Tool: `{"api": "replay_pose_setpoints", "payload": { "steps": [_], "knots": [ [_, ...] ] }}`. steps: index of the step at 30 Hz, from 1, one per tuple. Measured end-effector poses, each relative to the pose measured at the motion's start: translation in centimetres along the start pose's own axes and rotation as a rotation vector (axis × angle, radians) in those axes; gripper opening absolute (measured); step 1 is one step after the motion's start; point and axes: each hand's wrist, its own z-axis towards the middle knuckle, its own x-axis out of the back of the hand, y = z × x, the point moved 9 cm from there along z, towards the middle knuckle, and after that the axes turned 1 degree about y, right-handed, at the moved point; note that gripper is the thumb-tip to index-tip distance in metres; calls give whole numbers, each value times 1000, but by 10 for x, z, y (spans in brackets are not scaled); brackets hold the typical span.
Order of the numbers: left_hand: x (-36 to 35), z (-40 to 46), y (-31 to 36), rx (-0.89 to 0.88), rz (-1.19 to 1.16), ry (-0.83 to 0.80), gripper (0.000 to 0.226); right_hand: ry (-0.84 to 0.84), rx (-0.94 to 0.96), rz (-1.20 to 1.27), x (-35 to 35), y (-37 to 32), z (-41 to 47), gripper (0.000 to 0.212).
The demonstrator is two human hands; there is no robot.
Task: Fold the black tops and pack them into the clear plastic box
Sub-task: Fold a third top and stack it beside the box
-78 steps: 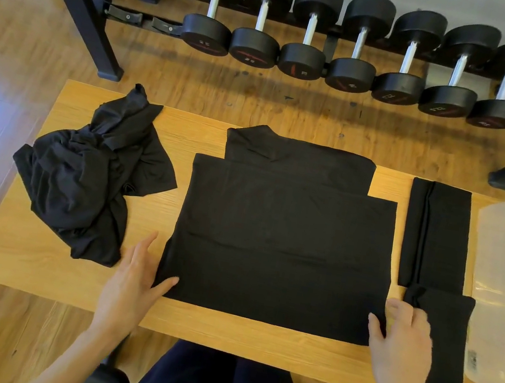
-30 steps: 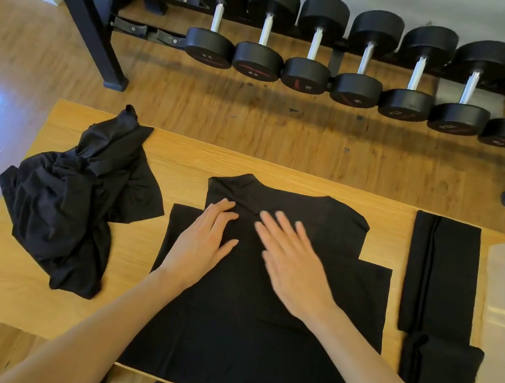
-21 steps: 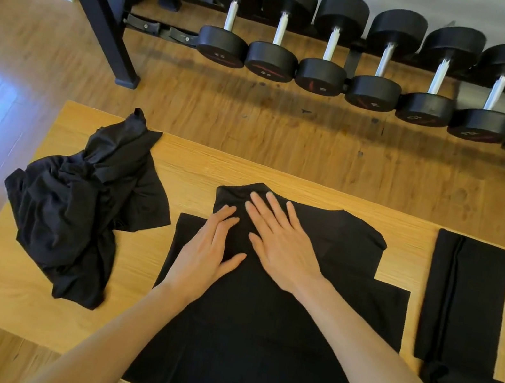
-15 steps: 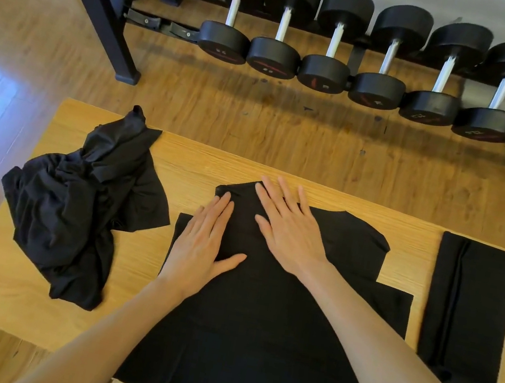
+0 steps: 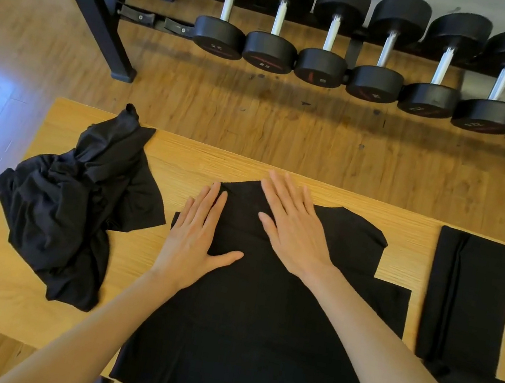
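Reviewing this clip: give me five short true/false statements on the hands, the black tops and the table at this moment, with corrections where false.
1. Both hands lie flat on the spread black top. True: left hand and right hand press its upper part with straight fingers.
2. The crumpled black top lies to the person's right. False: it lies at the left end of the table.
3. A folded black top lies right of the spread one. True.
4. The right hand pinches a sleeve. False: it lies open, palm down.
5. The dumbbells stand on the table. False: they sit on a rack beyond it.
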Motion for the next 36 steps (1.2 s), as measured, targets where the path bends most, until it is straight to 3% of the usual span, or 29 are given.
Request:
{"api": "replay_pose_setpoints", "payload": {
  "steps": [5, 8, 17, 19, 23, 29, 36],
  "knots": [
    [5, 2, 21, -121, -31, -13, 84, 15, -179, 0, -3, 33, -89, 57],
    [-4, 5, 33, -156, -11, -59, 84, -25, -223, -7, -11, 54, -115, 58],
    [-6, 8, 33, -113, 19, -93, 89, 29, -299, -2, 8, 111, -109, 56],
    [-3, 8, 34, -103, 17, -96, 89, 120, -345, 106, 20, 117, -111, 52],
    [2, 8, 35, -80, 13, -86, 91, 354, -616, 272, 51, 151, -125, 43],
    [8, 4, 38, -55, -2, -67, 92, 229, -690, 419, 53, 167, -105, 24],
    [16, -7, 6, 30, -27, -78, 95, 288, -753, 495, 54, 175, -104, 10]
  ]
}}
